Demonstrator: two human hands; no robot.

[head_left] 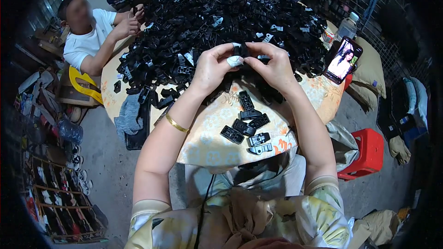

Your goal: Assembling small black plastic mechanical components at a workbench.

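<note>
Over the near side of a round, cloth-covered table point(203, 150), my left hand point(213, 67) and my right hand point(274, 66) meet. Between their fingertips is a small black plastic part point(244, 50), partly hidden by the fingers. White wrapping covers fingertips of my left hand. Both hands are closed in a pinch. Below them on the cloth lie several black plastic clip-like parts point(246, 101), some overlapping, plus one with a silver-grey piece point(260, 149). A large heap of similar black parts point(194, 18) rises just beyond my hands.
At the left a person point(94, 37) in a white shirt handles something small. A lit phone point(342, 60) leans at the table's right edge beside a clear bottle point(347, 28). Grey cloth point(129, 117) lies on the left edge. A red stool point(367, 152) stands at right.
</note>
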